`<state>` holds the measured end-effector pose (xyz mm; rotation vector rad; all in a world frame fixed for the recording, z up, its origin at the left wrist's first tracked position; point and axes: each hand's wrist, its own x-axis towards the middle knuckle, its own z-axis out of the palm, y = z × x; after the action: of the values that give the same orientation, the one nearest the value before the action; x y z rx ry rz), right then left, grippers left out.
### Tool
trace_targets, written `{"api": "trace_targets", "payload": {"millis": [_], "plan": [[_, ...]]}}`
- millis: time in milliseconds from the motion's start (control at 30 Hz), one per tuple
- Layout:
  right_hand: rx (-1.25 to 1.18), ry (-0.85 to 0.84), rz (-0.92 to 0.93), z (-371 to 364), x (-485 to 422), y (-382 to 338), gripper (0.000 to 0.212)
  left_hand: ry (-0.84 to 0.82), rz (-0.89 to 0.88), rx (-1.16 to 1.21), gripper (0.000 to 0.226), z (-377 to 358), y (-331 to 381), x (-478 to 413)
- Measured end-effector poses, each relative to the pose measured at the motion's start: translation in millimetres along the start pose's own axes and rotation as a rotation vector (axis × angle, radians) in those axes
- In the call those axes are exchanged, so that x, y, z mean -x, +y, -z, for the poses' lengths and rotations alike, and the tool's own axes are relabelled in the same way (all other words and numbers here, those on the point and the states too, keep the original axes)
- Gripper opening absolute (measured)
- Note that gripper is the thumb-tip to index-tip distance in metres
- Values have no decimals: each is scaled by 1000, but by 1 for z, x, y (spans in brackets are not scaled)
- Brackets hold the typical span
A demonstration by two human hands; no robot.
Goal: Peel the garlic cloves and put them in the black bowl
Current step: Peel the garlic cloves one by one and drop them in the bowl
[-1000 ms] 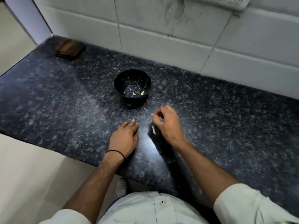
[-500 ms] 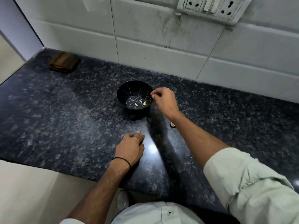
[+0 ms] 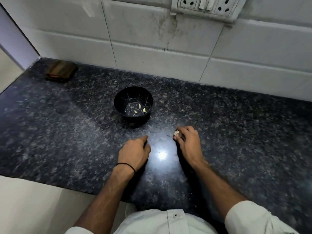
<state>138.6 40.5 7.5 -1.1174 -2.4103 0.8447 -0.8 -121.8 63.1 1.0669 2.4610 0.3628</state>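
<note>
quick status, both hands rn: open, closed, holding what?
Left hand: rests on the dark speckled stone counter, loosely curled, nothing seen in it.
Right hand: pinches a small pale garlic clove.

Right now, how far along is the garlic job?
Done: three pale cloves lie in the black bowl. In hand: the right hand pinches a garlic piece down at the counter; the left hand rests beside it, apart. Left: peel that piece, drop it in.
</note>
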Motion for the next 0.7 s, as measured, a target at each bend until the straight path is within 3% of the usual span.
{"api": "trace_targets", "payload": {"millis": [233, 367, 500, 700], "plan": [[-379, 132, -122, 25, 27, -9, 24, 77, -40, 548, 31, -20, 49, 3], [-505, 167, -60, 54, 40, -14, 27, 53, -28, 901, 19, -30, 92, 14], [-469, 112, 68, 81, 45, -4, 30, 26, 65, 1186, 29, -36, 122, 24], [-484, -6, 162, 112, 56, 10, 38, 68, 76, 1374, 22, -47, 150, 42]]}}
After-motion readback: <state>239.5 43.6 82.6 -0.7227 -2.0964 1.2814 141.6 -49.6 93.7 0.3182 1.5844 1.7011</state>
